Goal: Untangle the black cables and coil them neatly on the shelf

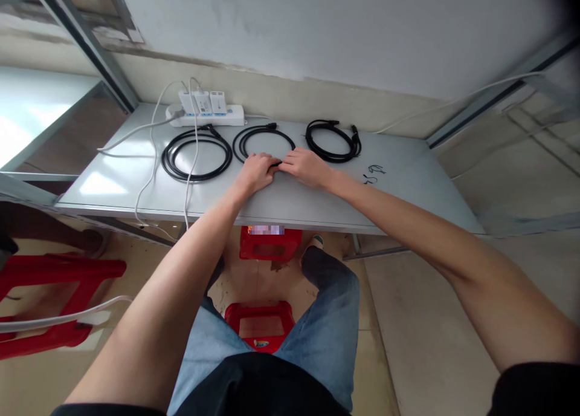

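A black cable lies in a loose coil in the middle of the grey shelf top, one connector end at its back. Both hands meet at the coil's front edge. My left hand has its fingers closed on the cable, and my right hand pinches it just to the right. A short dark piece shows between the fingertips; the rest there is hidden. To the left rests a second coiled black cable. A third coiled black cable, bundled more tightly, sits at the back right of my right hand.
A white power strip with several white chargers stands at the back left. White cords run from it over the front edge. Small black ties lie on the right. Red stools stand below; a wall rises behind.
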`<action>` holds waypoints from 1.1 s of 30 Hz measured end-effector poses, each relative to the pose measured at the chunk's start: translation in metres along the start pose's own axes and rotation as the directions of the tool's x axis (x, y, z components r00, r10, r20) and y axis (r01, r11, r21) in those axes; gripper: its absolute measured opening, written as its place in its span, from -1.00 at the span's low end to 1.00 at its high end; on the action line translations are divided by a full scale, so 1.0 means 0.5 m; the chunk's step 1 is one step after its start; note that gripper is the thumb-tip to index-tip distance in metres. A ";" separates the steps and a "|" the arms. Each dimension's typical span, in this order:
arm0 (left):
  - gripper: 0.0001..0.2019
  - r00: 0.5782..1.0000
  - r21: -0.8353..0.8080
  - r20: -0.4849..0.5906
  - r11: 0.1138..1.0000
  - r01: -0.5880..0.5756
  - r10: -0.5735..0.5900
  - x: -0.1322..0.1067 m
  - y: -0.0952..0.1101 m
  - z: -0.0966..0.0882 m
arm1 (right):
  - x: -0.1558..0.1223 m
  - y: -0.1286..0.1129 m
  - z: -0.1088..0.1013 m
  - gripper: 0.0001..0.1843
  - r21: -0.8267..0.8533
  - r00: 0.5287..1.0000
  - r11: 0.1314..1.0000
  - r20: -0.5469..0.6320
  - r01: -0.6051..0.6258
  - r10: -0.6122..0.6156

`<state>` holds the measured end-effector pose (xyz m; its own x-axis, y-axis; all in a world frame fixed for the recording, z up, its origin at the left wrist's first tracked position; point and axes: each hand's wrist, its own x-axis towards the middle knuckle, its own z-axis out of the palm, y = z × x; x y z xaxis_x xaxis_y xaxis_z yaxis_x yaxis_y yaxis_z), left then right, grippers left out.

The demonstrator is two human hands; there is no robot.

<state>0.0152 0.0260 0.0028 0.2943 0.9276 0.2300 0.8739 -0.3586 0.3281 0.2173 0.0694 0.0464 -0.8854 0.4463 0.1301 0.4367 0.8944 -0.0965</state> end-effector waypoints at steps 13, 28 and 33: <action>-0.67 1.000 0.001 0.003 1.000 0.002 -0.002 0.000 -0.005 -0.001 | 0.012 -0.034 0.014 -0.83 0.316 0.908 0.890 -0.154 -0.328 0.390; -0.59 0.999 0.083 0.014 0.996 -0.042 0.041 0.003 -0.012 0.007 | 0.050 -0.102 0.057 -0.76 0.897 0.204 -0.342 0.404 -0.282 0.892; -0.63 1.000 0.111 0.004 0.994 0.000 -0.001 -0.005 -0.002 -0.005 | 0.022 -0.166 0.104 -0.63 0.981 0.210 -0.051 0.090 -0.185 0.974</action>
<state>0.0127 0.0237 0.0041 0.2952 0.9282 0.2265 0.9116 -0.3446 0.2241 0.1630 -0.0015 0.0046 0.2251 0.9619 -0.1554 -0.0145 -0.1562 -0.9876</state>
